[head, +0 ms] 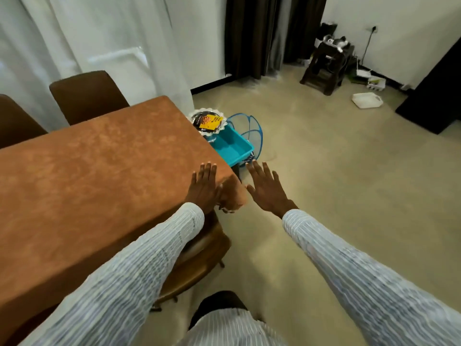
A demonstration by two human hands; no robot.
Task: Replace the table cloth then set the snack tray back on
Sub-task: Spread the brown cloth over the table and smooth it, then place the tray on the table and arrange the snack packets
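Note:
An orange-brown table cloth [99, 176] covers the table and hangs over its near right corner. My left hand [203, 187] lies flat on the cloth at that corner, fingers spread. My right hand [267, 188] hovers open in the air just past the corner, over the floor, holding nothing. The snack tray [208, 120], a clear scalloped dish with dark and yellow packets, rests off the table beyond its far right corner, on top of a teal bin [233, 147].
A blue mesh basket [247, 126] stands behind the teal bin. Brown chairs [87, 96] line the table's far side, and another chair [199, 258] is tucked under the near edge. A dark stool [326, 66] and a white tub [366, 100] sit on the beige floor.

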